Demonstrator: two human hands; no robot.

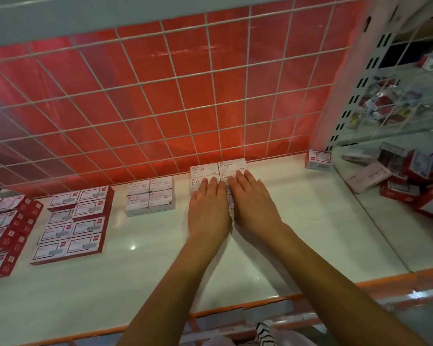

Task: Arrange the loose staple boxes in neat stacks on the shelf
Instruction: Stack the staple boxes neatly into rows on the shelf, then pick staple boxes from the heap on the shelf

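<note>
White staple boxes (231,164) marked STAPLES stand in a tight block at the back of the white shelf (310,221), against the red wire-grid back. My left hand (208,206) and my right hand (254,201) lie flat, palms down, side by side on the block's front boxes, fingers together and pointing to the back. Most of the front boxes are hidden under the hands. One loose red and white box (319,159) stands apart at the back right corner.
White paper clip boxes (150,196) sit left of the block. Red and white boxes (73,228) lie in rows further left. Behind the clear divider (375,221) on the right is a jumble of boxes (410,181). An orange strip (385,280) edges the shelf front.
</note>
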